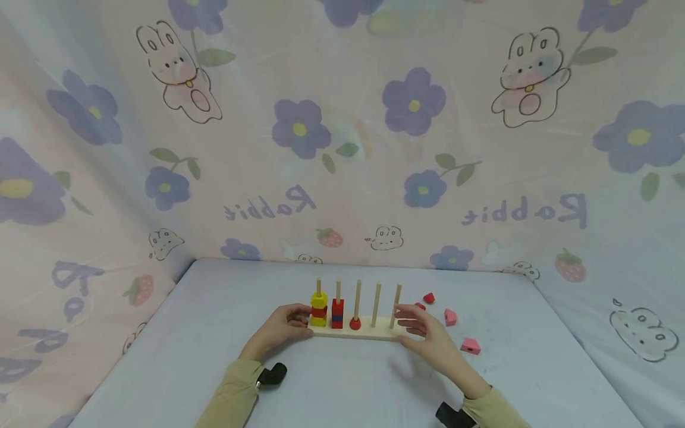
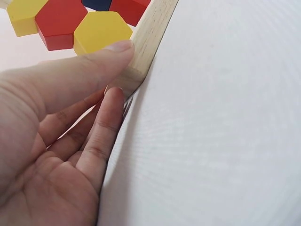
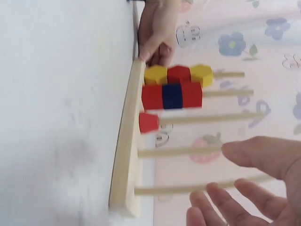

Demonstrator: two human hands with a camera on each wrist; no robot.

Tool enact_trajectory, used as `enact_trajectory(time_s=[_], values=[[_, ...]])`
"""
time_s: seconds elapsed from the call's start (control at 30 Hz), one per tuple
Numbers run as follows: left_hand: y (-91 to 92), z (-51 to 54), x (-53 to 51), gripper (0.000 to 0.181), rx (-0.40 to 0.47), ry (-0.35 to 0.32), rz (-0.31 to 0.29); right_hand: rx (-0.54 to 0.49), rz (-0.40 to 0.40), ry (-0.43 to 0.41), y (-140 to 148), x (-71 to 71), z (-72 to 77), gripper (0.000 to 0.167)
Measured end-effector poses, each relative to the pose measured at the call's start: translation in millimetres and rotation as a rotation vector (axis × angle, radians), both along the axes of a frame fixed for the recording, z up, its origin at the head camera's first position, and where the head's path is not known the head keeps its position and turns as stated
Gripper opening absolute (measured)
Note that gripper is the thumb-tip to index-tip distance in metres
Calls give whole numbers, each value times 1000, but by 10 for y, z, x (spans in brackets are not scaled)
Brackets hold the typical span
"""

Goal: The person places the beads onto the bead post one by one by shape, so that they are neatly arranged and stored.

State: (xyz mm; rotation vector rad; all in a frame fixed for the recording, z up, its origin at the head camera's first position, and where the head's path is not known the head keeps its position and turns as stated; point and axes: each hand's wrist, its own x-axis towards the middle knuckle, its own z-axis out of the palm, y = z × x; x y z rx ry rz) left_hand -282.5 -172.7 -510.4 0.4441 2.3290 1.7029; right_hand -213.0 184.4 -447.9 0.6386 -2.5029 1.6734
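A wooden peg board (image 1: 355,335) with five upright pegs stands on the table. Yellow and red blocks (image 1: 319,311) are stacked on its leftmost peg, red and blue blocks (image 1: 337,314) on the second, and one red block (image 1: 355,324) on the middle one. My left hand (image 1: 280,326) grips the board's left end, thumb on the front corner in the left wrist view, beside a yellow hexagonal block (image 2: 101,33). My right hand (image 1: 428,340) is at the right end; in the right wrist view its fingers are spread near the bare pegs, off the base (image 3: 123,174).
Several loose red and pink blocks lie right of the board, among them a pink one (image 1: 470,346) nearest the front and another (image 1: 451,317) behind it. A patterned curtain (image 1: 353,178) hangs behind the white table (image 1: 342,392).
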Motion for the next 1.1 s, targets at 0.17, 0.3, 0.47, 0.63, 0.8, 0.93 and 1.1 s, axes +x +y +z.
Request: enact_trajectory(time_s=[0.17,0.3,0.47,0.63,0.8,0.93,1.1], values=[[-6,-12,0,52,0,-6,6,29,-117,51,213,-69,32,48],[-16,-7,7,51,7,-7,5,82,-211,48,365,-200,13,45],[-16,2,8,51,9,-8,-1,148,-253,12,527,-406,-100,44],[-7,-6,2,51,17,2,-10,186,-236,-32,617,-598,-243,47],[-9,-23,5,50,-22,2,-4,231,-235,-55,622,-747,-332,49],[-14,-28,5,50,-41,14,4,283,-240,-55,586,-832,-368,49],[-12,-19,-3,50,1,1,-1,320,-226,-33,539,-889,-402,42]])
